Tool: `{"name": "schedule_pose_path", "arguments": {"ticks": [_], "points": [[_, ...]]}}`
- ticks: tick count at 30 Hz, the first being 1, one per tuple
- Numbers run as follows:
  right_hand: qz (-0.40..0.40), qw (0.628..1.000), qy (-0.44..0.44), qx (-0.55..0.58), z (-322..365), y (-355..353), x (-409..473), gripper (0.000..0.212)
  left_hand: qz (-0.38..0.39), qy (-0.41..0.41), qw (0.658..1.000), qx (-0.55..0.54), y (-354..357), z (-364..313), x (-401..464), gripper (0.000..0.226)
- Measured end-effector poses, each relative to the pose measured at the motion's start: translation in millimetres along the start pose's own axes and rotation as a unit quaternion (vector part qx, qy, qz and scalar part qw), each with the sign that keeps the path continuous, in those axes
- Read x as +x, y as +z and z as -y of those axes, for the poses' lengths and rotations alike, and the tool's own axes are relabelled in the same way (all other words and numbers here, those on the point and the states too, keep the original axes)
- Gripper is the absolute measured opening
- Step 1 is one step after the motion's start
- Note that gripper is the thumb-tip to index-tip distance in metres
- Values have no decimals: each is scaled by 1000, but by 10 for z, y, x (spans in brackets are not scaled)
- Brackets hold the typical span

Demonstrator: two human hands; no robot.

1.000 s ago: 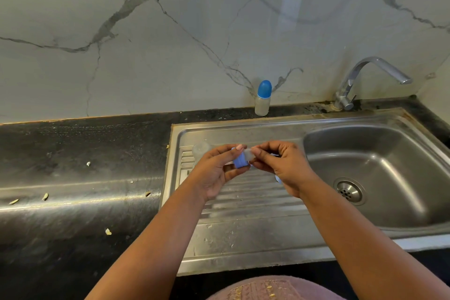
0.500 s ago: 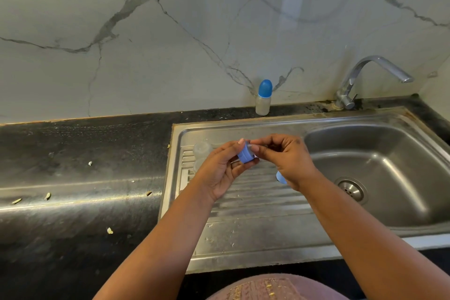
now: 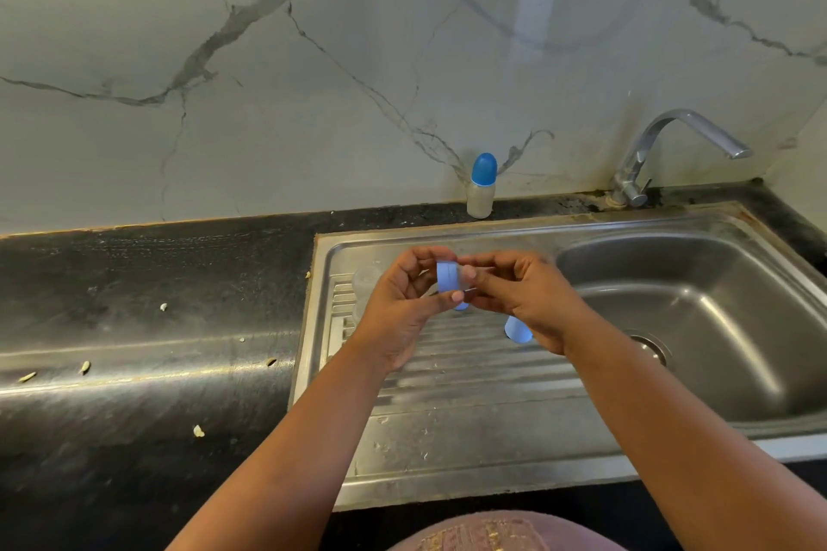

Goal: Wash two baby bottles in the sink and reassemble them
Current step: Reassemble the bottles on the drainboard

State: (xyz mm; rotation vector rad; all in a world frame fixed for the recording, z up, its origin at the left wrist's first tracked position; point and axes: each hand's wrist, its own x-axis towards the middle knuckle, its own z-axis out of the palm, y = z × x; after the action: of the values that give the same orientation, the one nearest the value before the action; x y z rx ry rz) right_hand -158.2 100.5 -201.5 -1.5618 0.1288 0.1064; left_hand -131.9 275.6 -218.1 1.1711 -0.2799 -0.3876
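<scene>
Since half a second ago, I see the pale blue plastic bottle ring [image 3: 448,276] turned more edge-on | left hand [image 3: 405,306] pinches it above the ribbed steel draining board [image 3: 470,376] | right hand [image 3: 521,295] fingertips at its rim | assembled blue-capped baby bottle [image 3: 482,188] upright on black worktop [image 3: 147,309]

Light blue collar ring [image 3: 448,276] held edge-on above the drainboard, pinched from both sides. Blue cap [image 3: 518,330] partly hidden under the right hand, on the ribs. Clear bottle body [image 3: 364,284] at the drainboard's far left, faint. Assembled bottle [image 3: 481,186], blue-capped, upright against the far wall.
</scene>
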Motion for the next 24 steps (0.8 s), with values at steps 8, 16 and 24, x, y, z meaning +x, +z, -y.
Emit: {"name": "schedule_pose_path", "arguments": {"ticks": [8, 16, 24], "points": [[-40, 992, -76, -90, 28, 8, -33, 21, -36, -55, 997, -45, 22, -54, -6, 38], [-82, 985, -139, -64, -81, 114, -43, 17, -61, -62, 992, -89, 60, -66, -13, 32], [-46, 999, -21, -10, -30, 39, -25, 22, -39, -50, 998, -7, 68, -62, -77, 50]]}}
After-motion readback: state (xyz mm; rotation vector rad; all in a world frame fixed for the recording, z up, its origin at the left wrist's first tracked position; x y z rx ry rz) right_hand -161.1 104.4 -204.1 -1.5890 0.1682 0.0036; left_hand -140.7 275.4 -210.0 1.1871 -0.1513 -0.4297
